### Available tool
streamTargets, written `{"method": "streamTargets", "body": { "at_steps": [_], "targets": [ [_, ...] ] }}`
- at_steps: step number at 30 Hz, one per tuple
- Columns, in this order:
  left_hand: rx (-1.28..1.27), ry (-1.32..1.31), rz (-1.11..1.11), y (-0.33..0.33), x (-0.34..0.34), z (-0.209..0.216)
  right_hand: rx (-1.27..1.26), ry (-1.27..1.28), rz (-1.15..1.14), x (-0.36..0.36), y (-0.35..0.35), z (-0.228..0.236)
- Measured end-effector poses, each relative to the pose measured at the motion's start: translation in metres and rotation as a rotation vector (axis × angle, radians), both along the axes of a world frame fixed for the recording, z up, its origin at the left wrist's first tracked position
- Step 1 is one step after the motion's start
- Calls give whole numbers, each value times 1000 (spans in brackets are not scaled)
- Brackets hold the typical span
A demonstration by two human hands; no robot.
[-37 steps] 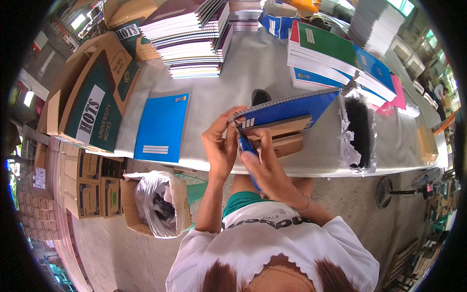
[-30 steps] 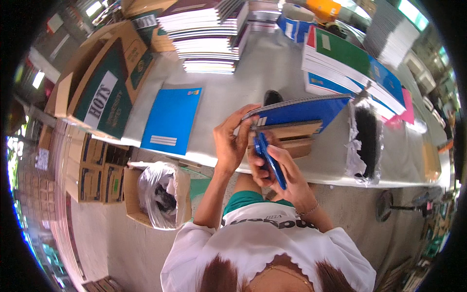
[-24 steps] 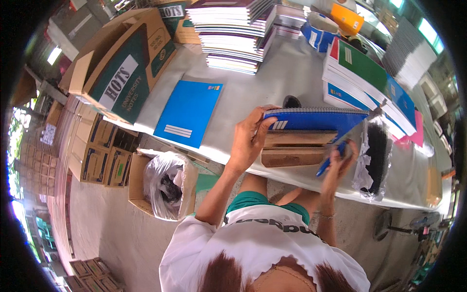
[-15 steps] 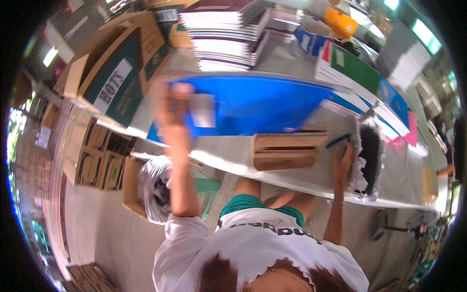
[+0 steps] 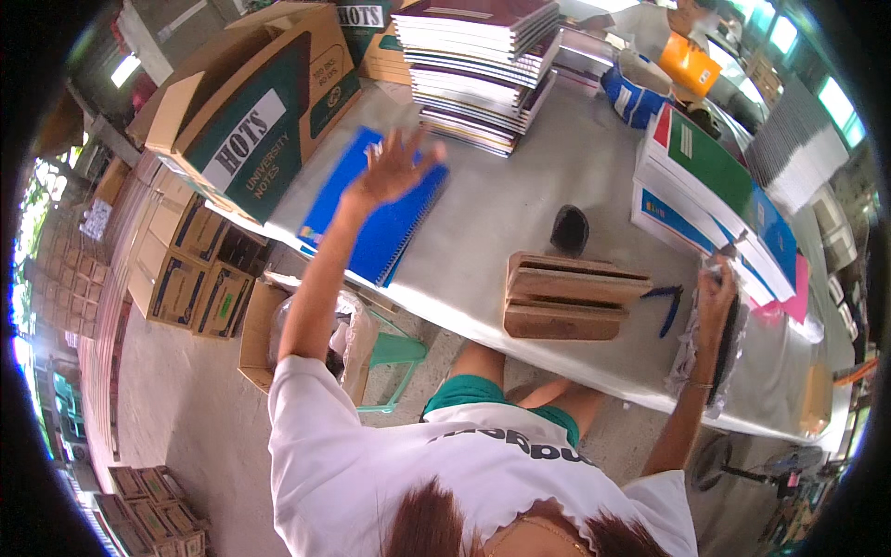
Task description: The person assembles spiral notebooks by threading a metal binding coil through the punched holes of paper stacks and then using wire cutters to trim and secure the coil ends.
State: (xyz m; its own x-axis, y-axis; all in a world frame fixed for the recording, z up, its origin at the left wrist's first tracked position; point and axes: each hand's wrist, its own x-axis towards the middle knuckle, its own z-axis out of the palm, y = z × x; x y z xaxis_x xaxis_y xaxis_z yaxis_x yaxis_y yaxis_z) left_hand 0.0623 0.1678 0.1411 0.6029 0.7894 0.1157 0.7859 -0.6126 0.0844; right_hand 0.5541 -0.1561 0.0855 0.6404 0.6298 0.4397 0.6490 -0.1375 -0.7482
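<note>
A blue spiral-bound notebook (image 5: 394, 218) lies on the left of the table. Above its upper part is my left hand (image 5: 394, 172), fingers spread and holding nothing. At the right, my right hand (image 5: 715, 292) has its fingers drawn together at the far end of a plastic-wrapped bundle of black strands (image 5: 729, 348); what they pinch is too small to tell. A slotted wooden block (image 5: 571, 297) sits near the front edge. Just right of it lies a bent blue tool (image 5: 670, 311), perhaps plier handles. Behind the block is a dark oval object (image 5: 569, 230).
A tall stack of notebooks (image 5: 478, 84) stands at the back, beside an open carton (image 5: 251, 139). More books with green and blue covers (image 5: 715, 176) are piled at the right. Another person (image 5: 650, 28) is at the far side. A green stool (image 5: 394, 357) stands below the table edge.
The blue notebook, held raised over the table before, now lies at the left, released by my left hand. My right hand has left the blue tool and moved right to the bundle.
</note>
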Motion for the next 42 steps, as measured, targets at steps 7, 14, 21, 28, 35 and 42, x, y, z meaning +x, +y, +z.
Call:
{"method": "streamTargets", "body": {
  "at_steps": [7,14,21,28,35,42],
  "targets": [
    [104,-157,260,-59,-4,-109,-6,-673,-351,230,31,32],
    [250,-143,458,-62,21,-134,-212,460,-31,228,68,49],
    [489,20,390,-65,18,-143,-121,229,-51,214,65,50],
    [300,47,378,-58,-6,-134,255,-408,-61,170,54,90],
    [-39,-430,270,-80,33,-83,727,234,13,48,-13,78],
    [-309,-1049,-27,-165,77,-18,835,856,230,-51,-13,3]
  ]
}}
